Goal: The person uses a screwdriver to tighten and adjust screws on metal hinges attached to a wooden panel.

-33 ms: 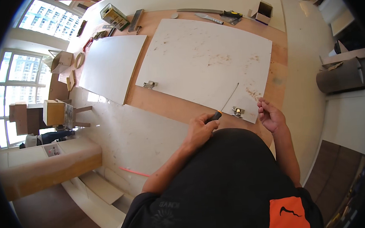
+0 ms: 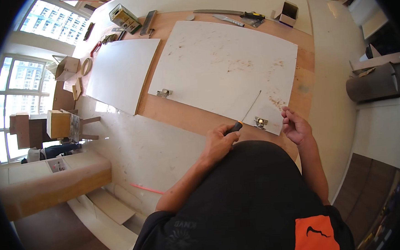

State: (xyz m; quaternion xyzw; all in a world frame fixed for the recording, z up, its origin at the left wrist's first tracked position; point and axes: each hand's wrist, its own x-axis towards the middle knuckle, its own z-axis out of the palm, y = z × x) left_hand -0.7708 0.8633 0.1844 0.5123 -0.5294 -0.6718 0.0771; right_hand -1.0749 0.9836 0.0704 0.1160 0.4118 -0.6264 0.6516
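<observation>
A screwdriver [image 2: 235,128] with a black and orange handle is gripped in my left hand [image 2: 219,143]; its long shaft slants up over a white panel [image 2: 215,73]. Two metal cabinet hinges sit along the panel's near edge: one hinge [image 2: 260,122] lies between my hands, the other hinge [image 2: 164,93] at the left corner. Beside the panel's right near corner, my right hand [image 2: 296,127] is raised with fingertips pinched together. Whatever those fingertips hold, if anything, is too small to make out. Brown wood dust lies scattered across the panel.
Left of it lies a second white panel [image 2: 123,74]. Along the bench's far side are a tin can [image 2: 125,18], a knife [image 2: 228,20], a black and yellow tool [image 2: 254,16] and a small open box [image 2: 288,14]. A roll of tape [image 2: 86,66] is at the left.
</observation>
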